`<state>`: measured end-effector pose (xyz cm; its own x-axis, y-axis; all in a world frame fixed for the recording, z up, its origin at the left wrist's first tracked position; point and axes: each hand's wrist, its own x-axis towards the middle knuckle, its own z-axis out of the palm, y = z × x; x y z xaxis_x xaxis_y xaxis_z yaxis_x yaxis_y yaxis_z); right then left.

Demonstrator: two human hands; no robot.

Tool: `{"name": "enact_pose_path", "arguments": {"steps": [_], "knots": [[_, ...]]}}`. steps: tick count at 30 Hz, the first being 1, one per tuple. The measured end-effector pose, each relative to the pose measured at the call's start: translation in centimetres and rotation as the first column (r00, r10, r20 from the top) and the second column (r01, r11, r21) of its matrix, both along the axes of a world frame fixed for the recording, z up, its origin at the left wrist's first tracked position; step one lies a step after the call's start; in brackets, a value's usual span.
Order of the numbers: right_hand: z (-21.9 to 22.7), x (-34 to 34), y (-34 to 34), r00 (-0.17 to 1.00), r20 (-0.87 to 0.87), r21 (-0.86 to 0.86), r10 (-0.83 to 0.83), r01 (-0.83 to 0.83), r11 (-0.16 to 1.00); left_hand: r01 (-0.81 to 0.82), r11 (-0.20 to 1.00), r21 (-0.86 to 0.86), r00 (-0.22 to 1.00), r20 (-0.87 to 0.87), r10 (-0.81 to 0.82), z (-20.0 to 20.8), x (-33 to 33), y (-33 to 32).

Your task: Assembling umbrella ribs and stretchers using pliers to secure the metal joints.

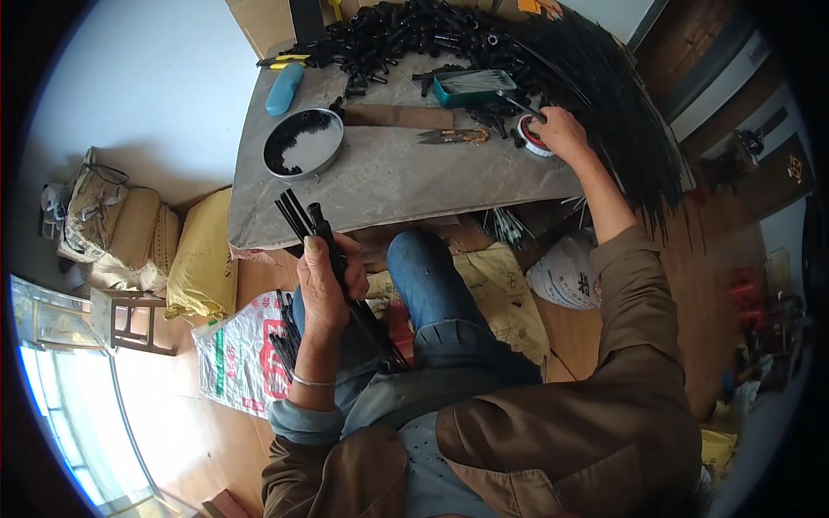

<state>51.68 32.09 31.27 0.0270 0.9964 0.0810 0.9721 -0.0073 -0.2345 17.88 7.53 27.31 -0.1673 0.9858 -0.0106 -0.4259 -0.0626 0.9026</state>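
My left hand (324, 281) is closed around a bundle of thin black rods (295, 212), held upright above my lap. A thicker black piece with a knobbed end (319, 220) stands among them, by my thumb. Over the table, my right hand (560, 134) is closed on a short dark stick-like piece (522, 107), directly above a small round white container (535, 148) with a red rim. My fingers hide part of the container. Left of it lie thread snips (453, 136) with orange-brown handles. A teal rectangular tin (475, 89) holding thin pale rods stands just beyond.
Black tubular pieces (380, 39) heap along the table's (380, 181) far side. Long black rods (604, 104) spread over its right side. A round metal pan (304, 142) holds small black parts, near a blue case (285, 89). Sacks (203, 259) and a wooden stool (134, 319) stand left.
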Motion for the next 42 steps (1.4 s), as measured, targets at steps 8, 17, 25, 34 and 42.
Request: {"name": "enact_pose_path", "arguments": {"steps": [8, 17, 25, 34, 42], "knots": [[0.3, -0.9, 0.2, 0.996, 0.082, -0.031, 0.026, -0.024, 0.999, 0.014, 1.000, -0.016, 1.000, -0.004, -0.014, 0.0, 0.4, 0.5], [-0.5, 1.4, 2.3, 0.981, -0.189, 0.139, 0.042, -0.015, 0.990, 0.007, 1.000, 0.024, 1.000, -0.002, -0.007, 0.5, 0.9, -0.4], [1.5, 0.0, -0.1, 0.691, -0.722, 0.020, 0.038, -0.035, 0.999, -0.039, 0.998, 0.050, 0.999, -0.033, 0.040, 0.7, 0.7, -1.8], [-1.2, -16.1, -15.5, -0.255, -0.890, -0.097, -0.378, -0.704, 0.703, -0.305, 0.952, 0.008, 0.944, -0.132, 0.303, 2.2, 0.9, -3.2], [-1.6, -25.1, -22.7, -0.154, -0.963, -0.073, -0.223, -0.645, 0.761, -0.365, 0.922, 0.131, 0.930, 0.007, 0.368, 1.3, -1.3, -4.3]]}}
